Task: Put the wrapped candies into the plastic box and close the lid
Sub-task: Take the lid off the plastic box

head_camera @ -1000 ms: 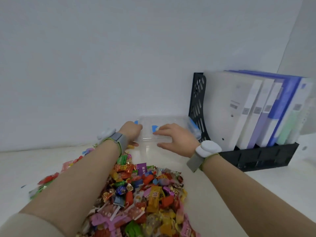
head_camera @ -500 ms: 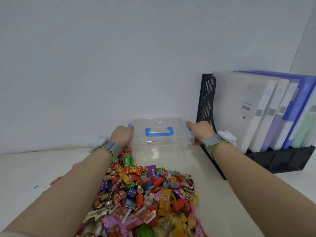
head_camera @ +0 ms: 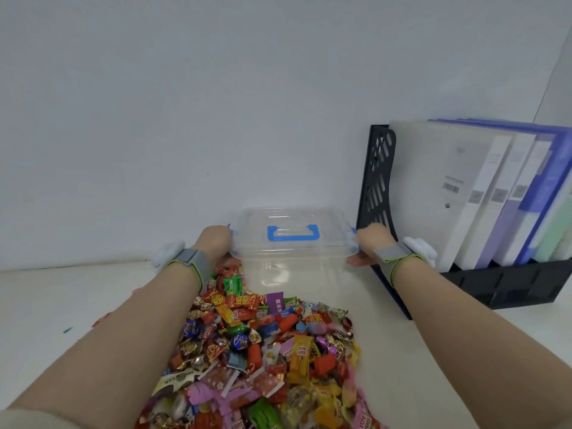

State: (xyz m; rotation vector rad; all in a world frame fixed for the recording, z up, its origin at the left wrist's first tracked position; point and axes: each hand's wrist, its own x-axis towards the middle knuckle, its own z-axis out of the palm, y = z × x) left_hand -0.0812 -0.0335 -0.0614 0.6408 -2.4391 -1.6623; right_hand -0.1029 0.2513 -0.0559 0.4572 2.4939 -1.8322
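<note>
Candies point(head_camera: 260, 351) sprawl in a heap on the table point(head_camera: 62, 305), nearest us. Beyond them the box point(head_camera: 294, 258) sits, lid point(head_camera: 292, 233) on, left hand point(head_camera: 215, 243) and right hand point(head_camera: 370, 246) clamped on its ends. Folders point(head_camera: 479, 193) stand far right.

A second ago the right hand point(head_camera: 370, 243) lay flat on top of the lid point(head_camera: 292, 232) of the clear plastic box point(head_camera: 294, 267), near its blue handle point(head_camera: 293, 233). It has since moved to the box's right end, opposite the left hand point(head_camera: 216, 243). The camera view has also shifted, bringing the box nearer the centre.
</note>
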